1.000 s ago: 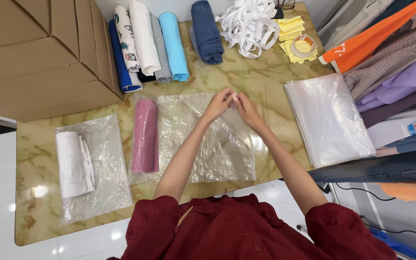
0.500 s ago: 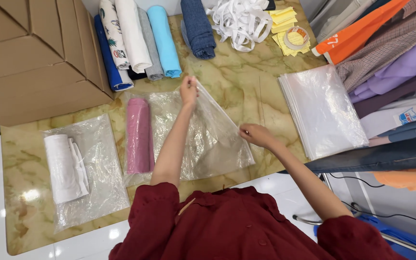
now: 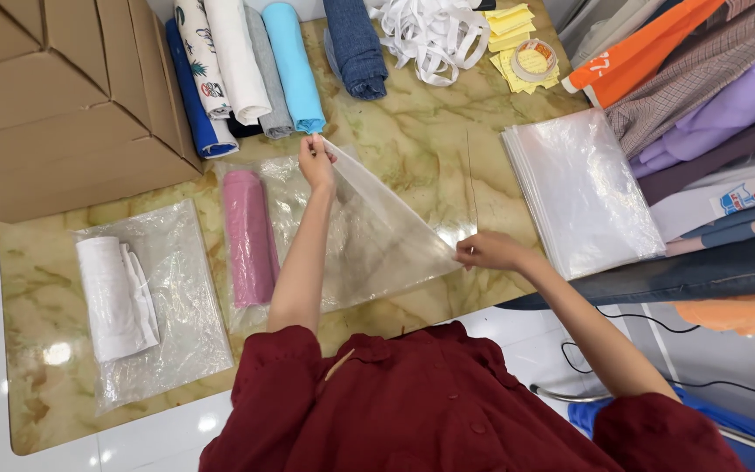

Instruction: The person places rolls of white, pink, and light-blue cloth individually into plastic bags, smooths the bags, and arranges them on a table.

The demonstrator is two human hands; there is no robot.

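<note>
Cardboard boxes [image 3: 54, 96] are placed upper left. Fabric rolls [image 3: 246, 65] are lined along the top, right of the boxes. A plastic bag [image 3: 377, 236] is spread mid-frame, a bag stack [image 3: 583, 192] at right, a bagged roll [image 3: 115, 297] lower left.

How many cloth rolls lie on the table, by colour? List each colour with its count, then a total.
Pink roll: 1
Plain white roll: 2, the second bagged at left
Printed white roll: 1
Grey roll: 1
Light blue roll: 1
Royal blue roll: 1
Dark denim roll: 1
Total: 8
</note>
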